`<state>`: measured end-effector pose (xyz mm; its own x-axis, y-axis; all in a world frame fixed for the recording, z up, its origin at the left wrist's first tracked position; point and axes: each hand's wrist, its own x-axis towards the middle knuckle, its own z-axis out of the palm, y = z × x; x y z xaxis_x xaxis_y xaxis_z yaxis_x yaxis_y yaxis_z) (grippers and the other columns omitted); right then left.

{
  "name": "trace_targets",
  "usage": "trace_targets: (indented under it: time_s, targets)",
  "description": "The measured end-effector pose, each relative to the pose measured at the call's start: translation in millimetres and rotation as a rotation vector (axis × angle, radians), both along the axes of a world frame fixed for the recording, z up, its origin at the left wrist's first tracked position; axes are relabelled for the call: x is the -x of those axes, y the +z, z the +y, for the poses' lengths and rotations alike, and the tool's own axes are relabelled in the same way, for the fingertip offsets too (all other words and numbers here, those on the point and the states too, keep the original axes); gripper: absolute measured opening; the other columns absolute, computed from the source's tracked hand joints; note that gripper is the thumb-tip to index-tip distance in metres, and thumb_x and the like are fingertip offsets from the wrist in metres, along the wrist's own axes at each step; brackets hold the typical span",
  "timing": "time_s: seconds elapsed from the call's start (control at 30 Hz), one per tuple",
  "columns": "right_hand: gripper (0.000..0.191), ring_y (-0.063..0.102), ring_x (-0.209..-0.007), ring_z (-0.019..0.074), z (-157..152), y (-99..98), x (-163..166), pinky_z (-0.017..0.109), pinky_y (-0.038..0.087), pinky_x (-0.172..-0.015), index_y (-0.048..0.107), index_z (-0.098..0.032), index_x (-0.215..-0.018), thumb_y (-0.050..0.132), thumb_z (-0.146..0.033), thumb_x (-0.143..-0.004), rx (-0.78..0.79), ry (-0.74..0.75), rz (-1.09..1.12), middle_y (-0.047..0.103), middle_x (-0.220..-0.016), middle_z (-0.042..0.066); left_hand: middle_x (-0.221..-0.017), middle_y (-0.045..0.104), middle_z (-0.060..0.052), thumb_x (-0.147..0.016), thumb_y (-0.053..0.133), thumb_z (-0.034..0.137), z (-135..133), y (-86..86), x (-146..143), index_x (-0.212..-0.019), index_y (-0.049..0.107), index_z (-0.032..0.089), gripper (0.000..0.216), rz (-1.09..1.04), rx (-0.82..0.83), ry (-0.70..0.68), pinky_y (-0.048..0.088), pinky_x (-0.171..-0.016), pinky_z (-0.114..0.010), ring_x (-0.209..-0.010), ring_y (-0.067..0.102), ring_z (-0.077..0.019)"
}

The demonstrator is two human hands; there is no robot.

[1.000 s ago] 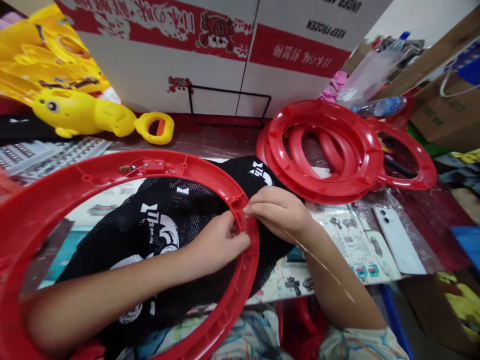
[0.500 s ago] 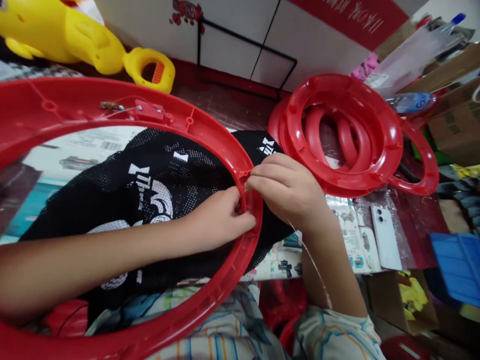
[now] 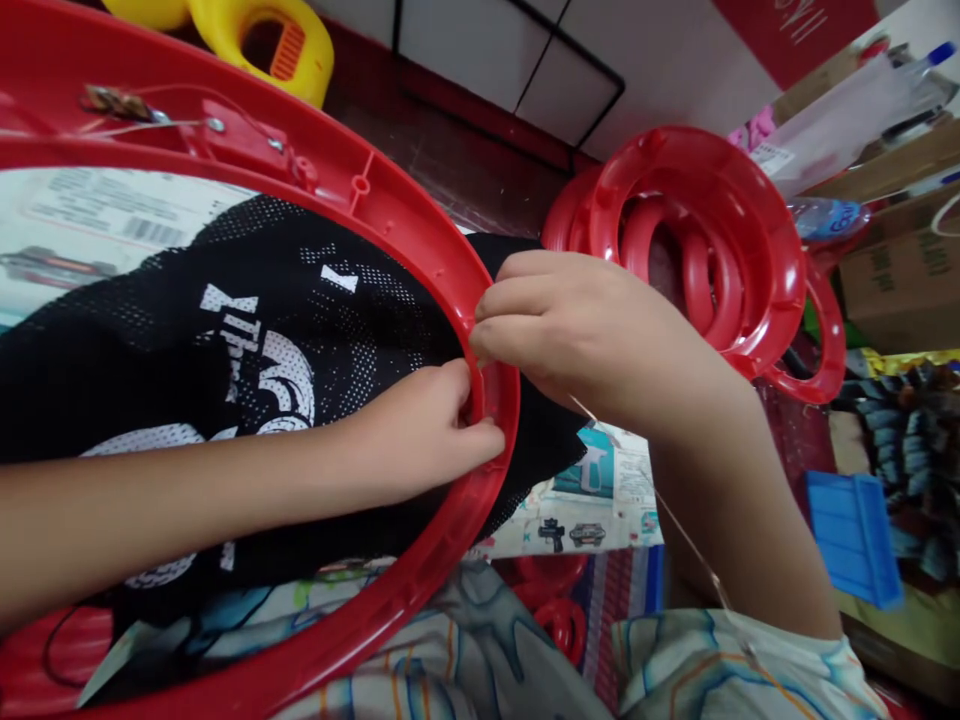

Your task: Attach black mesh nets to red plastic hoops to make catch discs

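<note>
A big red plastic ring point(image 3: 420, 240) lies tilted over a black mesh cloth with white print point(image 3: 247, 330). My left hand point(image 3: 431, 435) reaches through the ring from inside and pinches its right rim, fingers closed. From outside, my right hand point(image 3: 577, 330) pinches the same spot on the rim, fingertips pressed together. A thin wire or thread point(image 3: 675, 525) runs from under my right hand down along my forearm. What the fingertips hold at the rim is too small to make out.
A stack of smaller red rings point(image 3: 697, 250) lies at the right. A yellow toy handle point(image 3: 262, 40) sits at the top left before a white carton point(image 3: 600, 50). Printed sheets point(image 3: 592, 500) cover the table; a blue crate point(image 3: 851, 535) and cardboard boxes point(image 3: 900, 270) stand right.
The view has moved closer and lower, so the ring and hands fill more of the picture. Both hands stay pinched at the same spot on the ring's right rim.
</note>
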<state>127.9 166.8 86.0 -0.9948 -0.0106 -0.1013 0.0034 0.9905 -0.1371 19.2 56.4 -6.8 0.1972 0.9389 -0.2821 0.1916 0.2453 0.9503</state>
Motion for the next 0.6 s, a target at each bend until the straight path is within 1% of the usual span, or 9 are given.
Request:
trace_targets:
  time_s: [0.1, 0.2, 0.3, 0.37, 0.43, 0.5, 0.53, 0.6]
  targets:
    - [0.042, 0.063, -0.090, 0.0154, 2.2, 0.5, 0.1, 0.032, 0.049, -0.081, 0.064, -0.019, -0.075, 0.030, -0.021, -0.101, 0.040, -0.018, 0.004, 0.062, -0.077, -0.001, -0.068, 0.063, -0.001, -0.071, 0.052, 0.025, -1.4, -2.7, -0.8, -0.074, 0.053, 0.021, 0.005, -0.022, 0.022, 0.011, 0.040, -0.051, -0.028, -0.062, 0.059, -0.0196]
    - [0.041, 0.064, -0.090, 0.0156, 2.9, 0.9, -0.5, 0.031, 0.050, -0.078, 0.065, -0.018, -0.075, 0.033, -0.021, -0.101, 0.074, -0.038, 0.011, 0.065, -0.079, 0.000, -0.070, 0.063, -0.001, -0.071, 0.052, 0.026, -1.7, -4.8, -1.3, -0.076, 0.053, 0.021, 0.007, -0.043, 0.030, 0.009, 0.041, -0.053, -0.028, -0.063, 0.060, -0.0196]
    - [0.044, 0.064, -0.085, 0.0121, 5.4, -5.6, -1.2, 0.029, 0.049, -0.074, 0.065, -0.018, -0.070, 0.035, -0.027, -0.102, 0.126, -0.040, 0.041, 0.066, -0.076, -0.002, -0.073, 0.063, -0.001, -0.073, 0.053, 0.025, -1.2, -4.3, -0.1, -0.080, 0.053, 0.020, 0.008, -0.058, 0.051, -0.018, 0.042, -0.055, -0.027, -0.065, 0.060, -0.0185]
    - [0.049, 0.062, -0.080, 0.0080, 8.7, -15.2, -2.3, 0.027, 0.049, -0.071, 0.063, -0.019, -0.063, 0.037, -0.036, -0.102, 0.195, -0.080, 0.132, 0.065, -0.070, -0.006, -0.075, 0.063, -0.001, -0.074, 0.053, 0.024, -1.0, -3.0, 0.9, -0.082, 0.054, 0.020, 0.009, -0.064, 0.052, -0.033, 0.042, -0.055, -0.026, -0.066, 0.060, -0.0178]
    - [0.055, 0.061, -0.077, 0.0047, 12.4, -25.2, -3.5, 0.024, 0.048, -0.069, 0.060, -0.022, -0.057, 0.036, -0.047, -0.100, 0.257, -0.152, 0.274, 0.062, -0.063, -0.008, -0.076, 0.064, -0.001, -0.074, 0.052, 0.024, -1.1, -2.1, 1.3, -0.083, 0.055, 0.020, 0.010, -0.066, 0.045, -0.037, 0.042, -0.056, -0.026, -0.066, 0.060, -0.0175]
    - [0.060, 0.060, -0.075, 0.0031, 15.2, -29.6, -3.3, 0.023, 0.048, -0.068, 0.057, -0.023, -0.053, 0.033, -0.054, -0.098, 0.270, -0.187, 0.356, 0.060, -0.058, -0.010, -0.076, 0.064, 0.000, -0.074, 0.052, 0.024, -1.3, -2.2, 0.9, -0.084, 0.055, 0.020, 0.011, -0.063, 0.046, -0.036, 0.042, -0.055, -0.026, -0.066, 0.060, -0.0175]
    - [0.060, 0.060, -0.075, 0.0028, 15.8, -28.3, -2.2, 0.023, 0.047, -0.068, 0.057, -0.023, -0.052, 0.033, -0.055, -0.098, 0.258, -0.172, 0.335, 0.061, -0.058, -0.010, -0.074, 0.063, 0.000, -0.074, 0.052, 0.025, -1.4, -2.6, 0.6, -0.083, 0.055, 0.020, 0.010, -0.061, 0.049, -0.032, 0.042, -0.054, -0.026, -0.065, 0.059, -0.0176]
    - [0.058, 0.059, -0.073, 0.0026, 15.1, -19.4, 2.4, 0.022, 0.046, -0.066, 0.057, -0.022, -0.052, 0.037, -0.052, -0.098, 0.211, -0.105, 0.207, 0.061, -0.058, -0.009, -0.073, 0.062, 0.000, -0.074, 0.052, 0.025, -1.3, -4.0, 0.1, -0.081, 0.054, 0.021, 0.009, -0.059, 0.057, -0.026, 0.041, -0.053, -0.027, -0.064, 0.059, -0.0178]
